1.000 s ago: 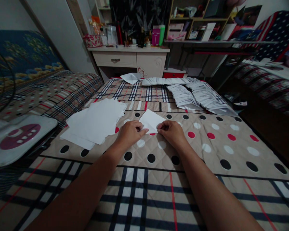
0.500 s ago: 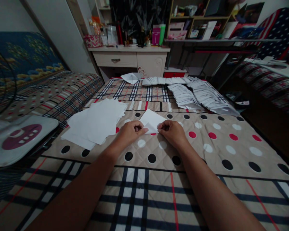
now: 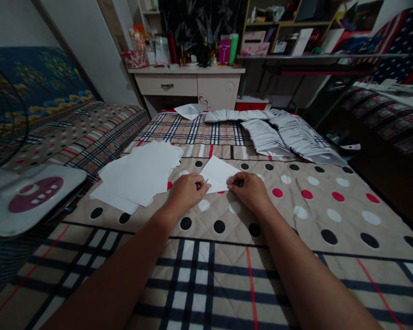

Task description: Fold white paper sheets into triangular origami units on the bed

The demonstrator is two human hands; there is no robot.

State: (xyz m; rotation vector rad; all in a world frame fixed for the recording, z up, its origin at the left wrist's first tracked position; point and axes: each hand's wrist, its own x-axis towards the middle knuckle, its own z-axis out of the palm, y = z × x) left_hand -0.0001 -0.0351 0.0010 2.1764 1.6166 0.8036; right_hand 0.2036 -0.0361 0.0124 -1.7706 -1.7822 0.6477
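A small folded piece of white paper lies on the bed in front of me, its near edge turned up and a corner pointing away. My left hand pinches its left end between thumb and fingers. At the other end, my right hand has its thumb and fingertips closed on the right corner. To the left of my left hand rests a loose pile of flat white paper sheets.
Rows of stacked folded papers stand at the far right of the patterned bedspread. One more white paper lies at the far edge. A white and purple plastic lid is at left. Beyond stands a dresser.
The turned-up flap along the paper's near edge now lies flatter. Both hands keep nearly the same place on the paper; the whole view has shifted slightly.
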